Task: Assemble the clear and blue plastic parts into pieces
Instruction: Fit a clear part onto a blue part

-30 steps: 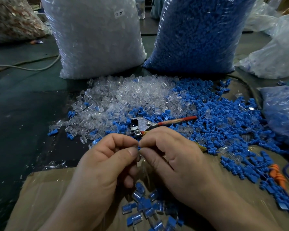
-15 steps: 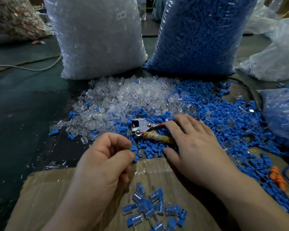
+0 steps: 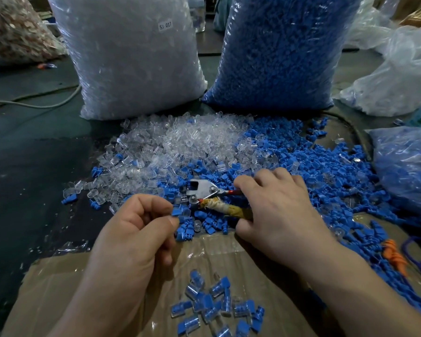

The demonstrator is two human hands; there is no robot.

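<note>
The left hand (image 3: pixel 131 239) sits near and left of centre, its back to the camera and its fingers curled. Thumb and forefinger pinch a small blue part (image 3: pixel 176 211) at their tips. The right hand (image 3: pixel 280 215) reaches in from the near right, palm down, and grasps the handles of a metal crimping tool (image 3: pixel 202 190). Its thumb is tucked under the yellow-wrapped handle and its forefinger lies over the red one. The tool's head points left and lies on the heap.

Two tall plastic bags stand at the far side of the dark counter (image 3: pixel 22 166). The left bag (image 3: pixel 131 57) is full of clear parts and bears a label reading "SJ 017". The right bag (image 3: pixel 277 52) is packed with blue parts.

In front of them the loose clear parts (image 3: pixel 180 144) spread to the left and the loose blue parts (image 3: pixel 326 171) to the right, mixing where they meet. A smaller bag (image 3: pixel 406 166) at the right edge holds blue parts too. Nearest the camera, a cluster of assembled pieces (image 3: pixel 216 305), clear and blue joined, lies on a cardboard sheet (image 3: pixel 58 288).
</note>
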